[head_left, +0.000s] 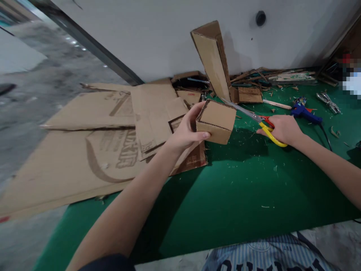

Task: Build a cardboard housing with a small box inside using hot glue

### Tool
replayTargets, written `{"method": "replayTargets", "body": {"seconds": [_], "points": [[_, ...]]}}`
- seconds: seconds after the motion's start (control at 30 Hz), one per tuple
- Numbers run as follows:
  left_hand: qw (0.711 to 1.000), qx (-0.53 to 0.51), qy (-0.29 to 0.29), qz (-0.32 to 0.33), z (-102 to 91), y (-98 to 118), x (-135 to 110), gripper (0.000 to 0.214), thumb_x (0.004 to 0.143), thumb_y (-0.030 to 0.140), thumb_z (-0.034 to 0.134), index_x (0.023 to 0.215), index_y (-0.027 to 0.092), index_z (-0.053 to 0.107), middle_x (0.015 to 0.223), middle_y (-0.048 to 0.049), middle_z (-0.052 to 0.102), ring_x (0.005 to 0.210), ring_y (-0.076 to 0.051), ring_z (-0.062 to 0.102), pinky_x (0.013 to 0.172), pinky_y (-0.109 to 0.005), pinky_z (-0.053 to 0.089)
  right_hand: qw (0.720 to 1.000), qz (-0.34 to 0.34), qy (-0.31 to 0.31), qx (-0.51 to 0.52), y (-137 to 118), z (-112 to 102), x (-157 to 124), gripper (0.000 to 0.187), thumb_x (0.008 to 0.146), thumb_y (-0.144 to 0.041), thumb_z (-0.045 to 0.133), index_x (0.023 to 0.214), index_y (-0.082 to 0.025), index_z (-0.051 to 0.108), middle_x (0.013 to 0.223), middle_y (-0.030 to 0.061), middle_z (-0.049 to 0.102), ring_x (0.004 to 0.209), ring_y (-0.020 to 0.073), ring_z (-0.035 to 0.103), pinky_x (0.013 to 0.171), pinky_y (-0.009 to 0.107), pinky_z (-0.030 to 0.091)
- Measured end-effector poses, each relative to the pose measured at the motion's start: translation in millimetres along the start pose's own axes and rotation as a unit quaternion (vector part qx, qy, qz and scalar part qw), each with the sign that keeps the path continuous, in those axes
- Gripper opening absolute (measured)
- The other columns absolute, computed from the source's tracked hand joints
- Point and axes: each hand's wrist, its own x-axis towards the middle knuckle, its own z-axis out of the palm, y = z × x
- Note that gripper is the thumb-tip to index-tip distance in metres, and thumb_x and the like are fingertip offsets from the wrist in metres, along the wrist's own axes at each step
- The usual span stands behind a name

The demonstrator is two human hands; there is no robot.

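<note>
My left hand is closed round a small brown cardboard box, held just above the green table. My right hand grips scissors with yellow and red handles. Their blades point left and reach the box's top right edge. A tall folded cardboard piece leans against the white wall behind the box.
Flat cardboard sheets lie piled at the left, overhanging the table edge. A blue glue gun, metal pliers and a heap of cardboard scraps sit at the back right. Small offcuts are scattered over the green surface.
</note>
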Motion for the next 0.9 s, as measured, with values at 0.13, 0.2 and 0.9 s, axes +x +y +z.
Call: {"method": "replayTargets", "body": {"seconds": [0.13,0.2,0.9], "points": [[1.000,-0.019,0.010,-0.005,0.2,0,0,0.105,0.050,0.064,0.100,0.141,0.031,0.061,0.143,-0.0118,0.065,0.136,-0.039,0.062,0.111,-0.045,0.058,0.999,0.014,0.036,0.017,1,1,0,0.074,0.094,-0.085,0.031,0.074,-0.020,0.059,0.074,0.0108,0.062,0.065,0.0213,0.055,0.058,0.032,0.025],[1.000,-0.020,0.015,-0.001,0.4,-1,1,0.104,0.049,0.065,0.100,0.140,0.031,0.062,0.140,-0.0114,0.066,0.135,-0.039,0.063,0.108,-0.045,0.060,0.998,0.022,0.046,0.035,2,2,0,0.071,0.095,-0.083,0.032,0.073,-0.020,0.058,0.072,0.0099,0.061,0.063,0.0202,0.052,0.059,0.032,0.026],[0.993,0.082,-0.061,0.056,-2.8,20,7,0.107,0.053,0.052,0.104,0.147,0.027,0.058,0.151,-0.0139,0.062,0.142,-0.039,0.058,0.119,-0.048,0.051,0.994,-0.013,0.004,0.112,-2,-14,-1,0.056,0.091,-0.075,0.052,0.093,-0.019,0.058,0.094,0.0135,0.064,0.084,0.0262,0.058,0.065,0.034,0.034]]}}
